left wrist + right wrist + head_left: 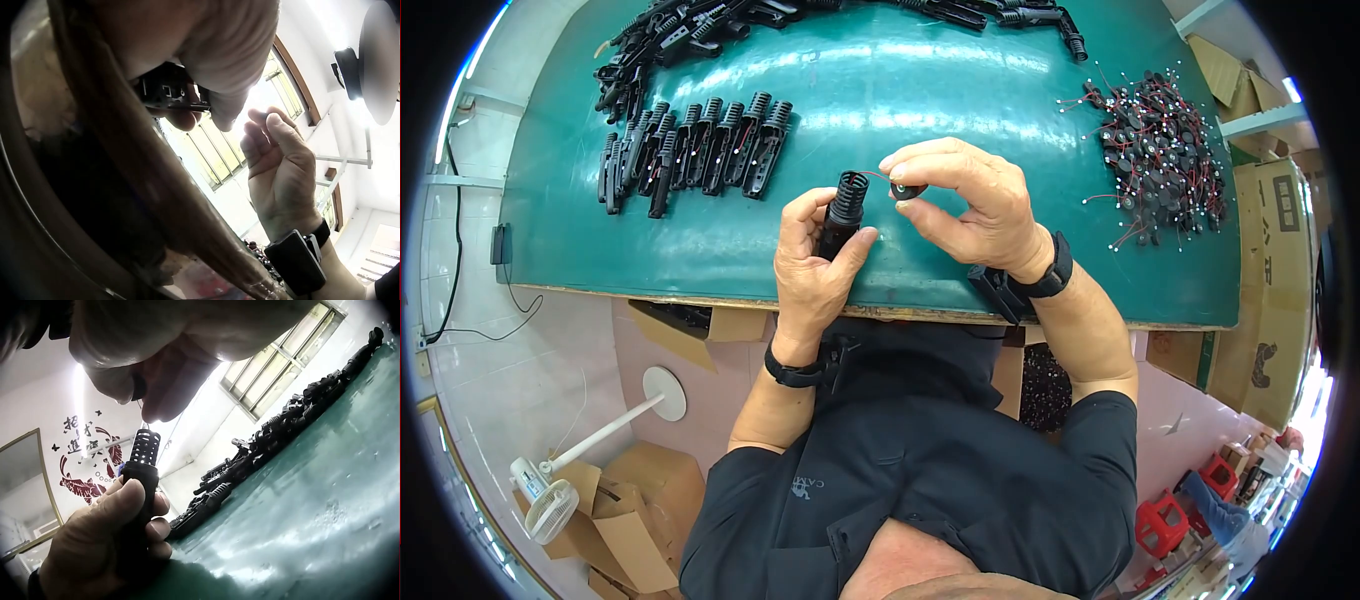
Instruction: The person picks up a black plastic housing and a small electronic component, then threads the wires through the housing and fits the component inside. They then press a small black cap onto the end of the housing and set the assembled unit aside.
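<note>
My left hand (808,275) grips a black plastic housing (849,200) with a slotted, ribbed barrel end that points up and away from my body. In the right wrist view the left fingers and thumb wrap around the lower housing (140,481), below its slotted tip. My right hand (985,200) pinches a small round black part (906,191) between thumb and fingers, just right of the barrel end. A thin red wire (875,175) runs between that part and the barrel tip. The left wrist view shows the right hand (281,165) raised beyond the housing (167,86).
A row of similar black housings (730,145) lies on the green table (900,120) at left, with more piled along the far edge. At right is a heap of round black parts with red wires (1160,155). Another black piece (997,292) lies at the front edge, under the right wrist.
</note>
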A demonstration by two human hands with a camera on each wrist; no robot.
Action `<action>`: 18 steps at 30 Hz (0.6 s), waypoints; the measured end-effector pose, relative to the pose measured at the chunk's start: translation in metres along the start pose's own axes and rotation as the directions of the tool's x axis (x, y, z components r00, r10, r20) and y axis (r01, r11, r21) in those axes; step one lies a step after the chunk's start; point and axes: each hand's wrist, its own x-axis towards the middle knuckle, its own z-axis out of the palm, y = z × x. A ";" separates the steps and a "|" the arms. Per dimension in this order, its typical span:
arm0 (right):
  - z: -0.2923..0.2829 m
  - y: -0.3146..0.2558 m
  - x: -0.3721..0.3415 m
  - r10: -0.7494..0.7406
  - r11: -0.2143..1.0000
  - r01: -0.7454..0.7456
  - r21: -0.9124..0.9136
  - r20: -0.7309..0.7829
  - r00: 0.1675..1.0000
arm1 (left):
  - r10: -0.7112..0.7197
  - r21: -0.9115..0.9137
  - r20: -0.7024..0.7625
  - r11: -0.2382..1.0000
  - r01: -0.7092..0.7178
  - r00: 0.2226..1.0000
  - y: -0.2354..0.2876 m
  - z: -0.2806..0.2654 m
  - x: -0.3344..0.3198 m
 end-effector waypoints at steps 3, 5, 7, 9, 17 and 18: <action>0.000 0.000 0.000 0.005 1.000 -0.005 0.004 -0.009 1.000 | 0.002 -0.001 -0.001 1.000 -0.002 1.000 0.000 0.000 0.000; 0.000 0.000 -0.001 0.005 1.000 -0.005 0.002 -0.018 1.000 | 0.015 -0.006 0.003 1.000 -0.015 1.000 0.000 0.000 0.001; 0.000 0.000 -0.001 0.005 1.000 -0.005 0.002 -0.023 1.000 | 0.021 -0.008 0.004 1.000 -0.021 1.000 0.000 0.000 0.000; 0.000 -0.001 0.000 -0.001 1.000 0.000 -0.007 -0.021 1.000 | 0.019 -0.008 0.006 1.000 -0.019 1.000 0.000 0.000 0.000; 0.001 -0.003 0.000 0.010 1.000 -0.010 0.000 -0.006 1.000 | 0.020 -0.009 0.007 1.000 -0.020 1.000 -0.001 0.000 0.000; 0.001 -0.003 0.000 0.009 1.000 -0.009 -0.003 -0.003 1.000 | 0.022 -0.010 0.008 1.000 -0.022 1.000 -0.001 0.000 0.000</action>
